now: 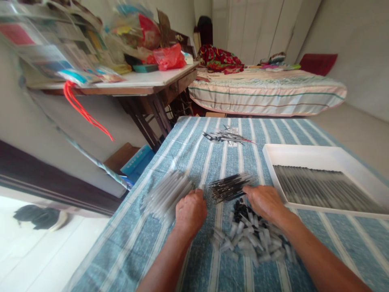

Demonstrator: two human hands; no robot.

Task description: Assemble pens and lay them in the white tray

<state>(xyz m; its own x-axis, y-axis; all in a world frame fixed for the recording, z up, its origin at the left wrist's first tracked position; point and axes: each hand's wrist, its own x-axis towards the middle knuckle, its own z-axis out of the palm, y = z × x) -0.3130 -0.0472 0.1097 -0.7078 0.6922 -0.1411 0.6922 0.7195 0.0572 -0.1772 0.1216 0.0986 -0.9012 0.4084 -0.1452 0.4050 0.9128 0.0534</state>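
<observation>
My left hand (191,211) is closed at the right edge of a heap of translucent pen barrels (168,192); whatever lies within its fingers is hidden. Fingers pinched together, my right hand (263,200) is at the right end of a bundle of dark pen refills (229,186), touching a refill there. Just below that bundle, black and clear pen caps (253,239) are piled loosely, partly under my right wrist. The barrels and refills look slightly blurred.
A white tray (304,152) with rows of pens (322,188) stands on the right of the striped tablecloth (194,158). Farther back lies a scatter of thin dark pieces (226,136). Beyond are a cluttered desk (146,81) and a bed (267,91).
</observation>
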